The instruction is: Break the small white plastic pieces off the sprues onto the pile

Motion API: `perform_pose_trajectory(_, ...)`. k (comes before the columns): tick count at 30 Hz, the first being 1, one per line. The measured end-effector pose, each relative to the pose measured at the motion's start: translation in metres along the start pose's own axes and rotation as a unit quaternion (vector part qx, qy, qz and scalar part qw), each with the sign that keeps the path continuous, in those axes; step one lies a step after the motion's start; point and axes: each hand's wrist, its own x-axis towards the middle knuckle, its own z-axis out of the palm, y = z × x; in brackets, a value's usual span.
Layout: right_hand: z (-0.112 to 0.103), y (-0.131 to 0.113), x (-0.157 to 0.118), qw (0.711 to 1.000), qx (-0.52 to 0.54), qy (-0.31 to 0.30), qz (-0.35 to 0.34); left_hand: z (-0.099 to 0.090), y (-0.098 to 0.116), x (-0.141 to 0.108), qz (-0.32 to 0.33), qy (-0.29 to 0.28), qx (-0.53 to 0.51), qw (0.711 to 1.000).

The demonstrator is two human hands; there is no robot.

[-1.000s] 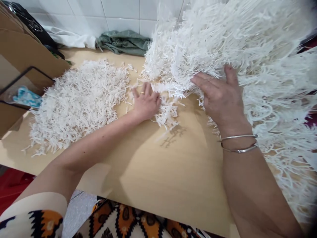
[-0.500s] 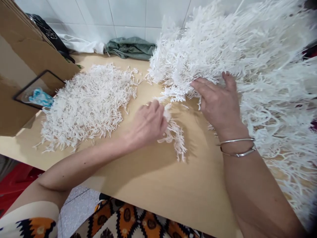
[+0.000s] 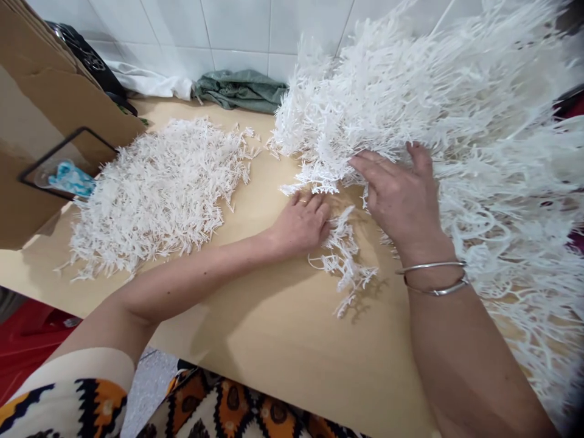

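Note:
My left hand [image 3: 303,225] is above the table with its fingers curled, the fingertips close to the lower edge of a large heap of white branching strands [image 3: 387,91]. A small white branching strand [image 3: 347,255] hangs out beside its palm, apparently held by the curled fingers; the grip itself is hidden. Stretched and spread, the fingers of my right hand [image 3: 396,198] rest against the front of the heap, with two metal bangles on that wrist. To the left lies a flatter pile of short white pieces [image 3: 159,188].
At the left stand a cardboard box [image 3: 41,134] and a black wire frame around a clear cup [image 3: 68,179] with blue-and-white contents. A green cloth [image 3: 241,89], a white cloth [image 3: 155,80] and a black device [image 3: 93,64] lie along the tiled wall.
My left hand has moved right and slightly down, nearer the heap, and the small strand has shifted right with it. My right hand has stayed almost in place against the heap.

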Motion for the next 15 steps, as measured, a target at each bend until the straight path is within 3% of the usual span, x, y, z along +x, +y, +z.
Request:
perform_pose_trajectory(4, 0.0, -0.002, 0.002, 1.0, 0.005, -0.006, 0.003, -0.022, -0.025, -0.029, -0.107, -0.007, 0.062, 0.992)
perform_pose_trajectory(9, -0.001, -0.029, 0.0, 1.0, -0.003, -0.008, 0.007, -0.029, -0.055, -0.046, -0.22, 0.047, 0.115, 0.968)
perform_pose_trajectory(15, -0.019, -0.072, -0.005, 0.997, -0.031, -0.073, 0.008, -0.047, -0.041, -0.062, -0.172, 0.087, 0.119, 0.974)
